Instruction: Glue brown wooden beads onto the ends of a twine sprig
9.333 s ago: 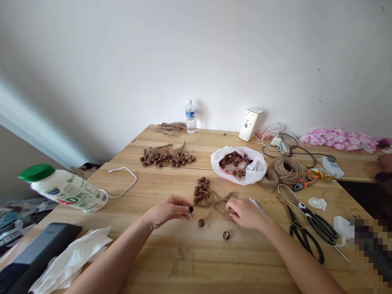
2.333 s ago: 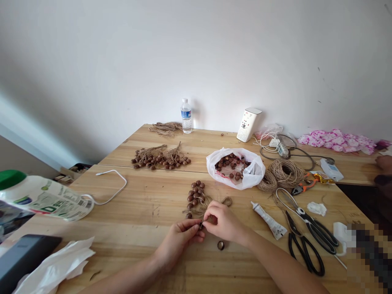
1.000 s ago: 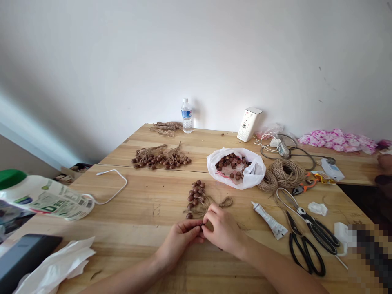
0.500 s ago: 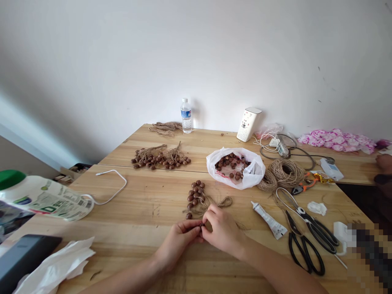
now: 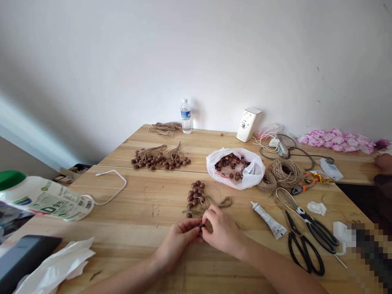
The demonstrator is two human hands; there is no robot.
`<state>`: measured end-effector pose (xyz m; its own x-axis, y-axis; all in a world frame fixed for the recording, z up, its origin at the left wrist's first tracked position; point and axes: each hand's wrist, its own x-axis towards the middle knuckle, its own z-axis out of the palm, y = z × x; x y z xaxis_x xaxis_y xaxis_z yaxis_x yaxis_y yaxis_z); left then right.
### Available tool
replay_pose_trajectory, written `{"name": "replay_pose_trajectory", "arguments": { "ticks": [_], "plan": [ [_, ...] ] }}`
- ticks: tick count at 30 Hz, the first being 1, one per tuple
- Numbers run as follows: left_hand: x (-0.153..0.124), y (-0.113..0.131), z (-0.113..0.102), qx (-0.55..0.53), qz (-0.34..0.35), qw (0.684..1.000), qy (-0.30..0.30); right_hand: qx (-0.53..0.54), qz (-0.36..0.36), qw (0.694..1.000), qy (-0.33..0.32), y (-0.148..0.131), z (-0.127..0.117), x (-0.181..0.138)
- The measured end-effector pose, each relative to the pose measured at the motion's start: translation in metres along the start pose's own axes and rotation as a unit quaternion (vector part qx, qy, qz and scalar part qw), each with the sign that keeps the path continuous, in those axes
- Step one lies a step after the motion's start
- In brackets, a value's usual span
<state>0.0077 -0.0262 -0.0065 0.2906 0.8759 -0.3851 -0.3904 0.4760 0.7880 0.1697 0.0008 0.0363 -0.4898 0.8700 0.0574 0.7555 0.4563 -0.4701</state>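
Observation:
My left hand (image 5: 180, 239) and my right hand (image 5: 222, 229) meet low in the middle of the head view. Between their pinched fingertips is a small dark brown nut shell (image 5: 201, 225), mostly hidden by the fingers. Just beyond lies a cluster of round brown nuts (image 5: 195, 193) tied with twine (image 5: 225, 201), which runs back toward my right hand. A white plastic bag (image 5: 211, 171) holding loose brown nuts and shells stands open farther back. Finished-looking bunches of nuts on twine (image 5: 162, 159) lie at the back left.
Right of my hands are a squeezed tube (image 5: 269, 219), black-handled scissors (image 5: 303, 249), another pair of shears (image 5: 320, 228), pliers (image 5: 306, 184) and twine coils (image 5: 283, 172). A water bottle (image 5: 185, 118) stands by the wall. At left lie a white cable (image 5: 114, 199) and a green-capped bottle (image 5: 52, 198).
Both hands stay in nearly the same place. Only a slight shift of the fingertips around the small brown piece shows.

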Motion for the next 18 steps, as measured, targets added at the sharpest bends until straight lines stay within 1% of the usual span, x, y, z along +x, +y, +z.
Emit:
{"name": "replay_pose_trajectory", "arguments": {
  "ticks": [3,6,11,15,18],
  "plan": [
    [0.001,0.001,0.000,-0.021,-0.003,1.000,-0.009,0.015,0.004,1.000,0.001,0.001,-0.003,0.000],
    [0.002,0.002,0.001,-0.035,-0.012,0.999,-0.002,0.047,-0.003,0.999,0.001,0.004,-0.011,0.000],
    [0.002,0.000,0.000,-0.060,-0.016,0.998,0.016,0.091,-0.030,0.995,0.033,0.009,-0.027,0.002],
    [0.001,0.000,-0.001,-0.069,-0.017,0.997,0.010,0.102,-0.041,0.993,0.046,0.009,-0.049,0.000],
    [0.000,0.001,-0.001,-0.070,-0.015,0.997,0.006,0.095,-0.057,0.993,0.034,0.013,-0.072,-0.006]
  ]
}}
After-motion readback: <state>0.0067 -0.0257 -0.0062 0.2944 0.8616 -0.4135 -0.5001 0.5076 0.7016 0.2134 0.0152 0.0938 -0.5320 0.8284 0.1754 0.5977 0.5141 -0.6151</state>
